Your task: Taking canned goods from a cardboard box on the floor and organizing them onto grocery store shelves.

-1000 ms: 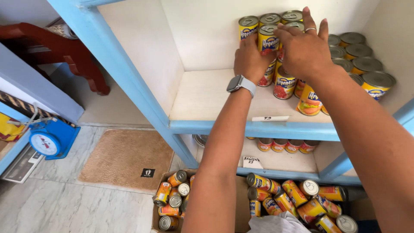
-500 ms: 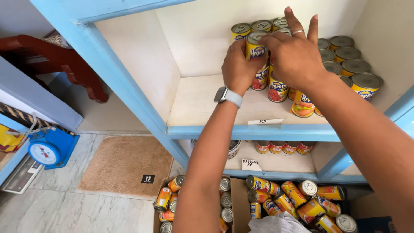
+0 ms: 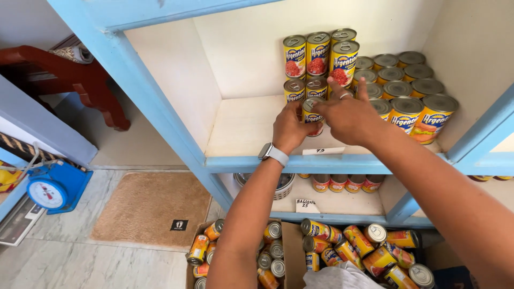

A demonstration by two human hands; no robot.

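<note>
My left hand (image 3: 289,127), with a grey watch on the wrist, grips a yellow-labelled tin can (image 3: 312,113) standing at the front of the white shelf (image 3: 246,128). My right hand (image 3: 348,115) rests against the same can from the right, with two fingers raised. Behind them stands a stack of yellow cans (image 3: 319,53), two layers high. To the right, several more cans (image 3: 412,101) sit in rows on the shelf.
The shelf unit has a blue frame (image 3: 160,107). A lower shelf holds more cans (image 3: 342,183). An open cardboard box (image 3: 289,251) of cans lies on the floor below, beside a brown mat (image 3: 150,206) and a blue scale (image 3: 53,187).
Both hands have come down from the top of the can stack to the shelf level. The stacked cans behind are now uncovered.
</note>
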